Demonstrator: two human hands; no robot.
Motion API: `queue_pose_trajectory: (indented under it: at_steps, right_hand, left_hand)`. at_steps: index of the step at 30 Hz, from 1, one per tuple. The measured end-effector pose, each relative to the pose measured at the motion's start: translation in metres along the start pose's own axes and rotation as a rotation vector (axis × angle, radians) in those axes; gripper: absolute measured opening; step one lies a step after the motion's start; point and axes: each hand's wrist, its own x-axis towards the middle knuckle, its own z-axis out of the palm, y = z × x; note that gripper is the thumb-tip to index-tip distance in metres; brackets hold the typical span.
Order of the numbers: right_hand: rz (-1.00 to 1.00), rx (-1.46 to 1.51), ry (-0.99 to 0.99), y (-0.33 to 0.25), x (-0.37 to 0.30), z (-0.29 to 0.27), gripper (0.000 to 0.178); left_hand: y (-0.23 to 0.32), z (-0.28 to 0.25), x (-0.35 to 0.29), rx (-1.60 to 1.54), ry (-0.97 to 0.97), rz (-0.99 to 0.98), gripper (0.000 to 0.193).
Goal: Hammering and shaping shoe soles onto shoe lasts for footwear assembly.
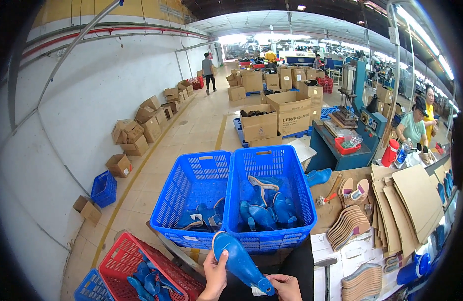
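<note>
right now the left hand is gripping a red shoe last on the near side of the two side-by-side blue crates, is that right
Not quite: the head view shows that the shoe last is blue, not red. The left hand does grip it on the near side of the two side-by-side blue crates.

Shoe factory floor: just ahead of the left grip [215, 277], blue crates [271, 243] hold blue shoe lasts [264, 218], and the bench [323, 218] off to its right carries stacked sole pieces [346, 228] and cardboard sheets [419, 200]. Press machine [347, 83] stands farther out, ahead-right of the grip, with big cartons [294, 109] on blue pallets [238, 128] nearly straight ahead. Rows of tube lights [445, 67] run high up to the grip's right, people [411, 128] at work below.
</note>
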Motion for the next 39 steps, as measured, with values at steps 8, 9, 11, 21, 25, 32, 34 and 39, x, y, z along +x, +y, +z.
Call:
queue_pose_trajectory:
  at_steps: [8,9,11,21,25,32,34,39]
  right_hand:
    - [0.072,0.032,0.017,0.004,-0.001,-0.002,0.023]
    - [0.1,0.037,0.022,0.002,-0.002,-0.002,0.023]
    - [0.066,0.078,0.025,0.03,0.01,-0.007,0.022]
    - [-0.04,0.066,-0.025,0.046,0.013,-0.012,0.019]
    - [-0.144,-0.006,-0.059,0.051,0.013,-0.013,0.019]
    - [-0.191,-0.012,-0.076,0.05,0.011,-0.015,0.015]
    - [-0.118,-0.009,-0.085,0.046,0.013,-0.017,0.013]
    - [-0.073,-0.014,-0.068,0.046,0.009,-0.012,0.01]
  left_hand:
    - [0.003,0.003,-0.007,0.08,-0.031,0.066,0.019]
    - [0.0,0.0,-0.006,0.117,-0.041,0.084,0.02]
    - [0.001,0.001,-0.007,0.154,-0.056,0.101,0.021]
    - [0.018,0.011,-0.019,0.214,-0.152,0.115,0.029]
    - [0.014,0.006,-0.013,0.212,-0.191,0.101,0.026]
    - [-0.004,-0.007,-0.003,0.001,-0.161,-0.02,0.027]
    - [-0.004,-0.007,-0.007,0.026,-0.124,-0.016,0.03]
    - [0.001,-0.012,-0.018,0.06,-0.131,0.037,0.033]
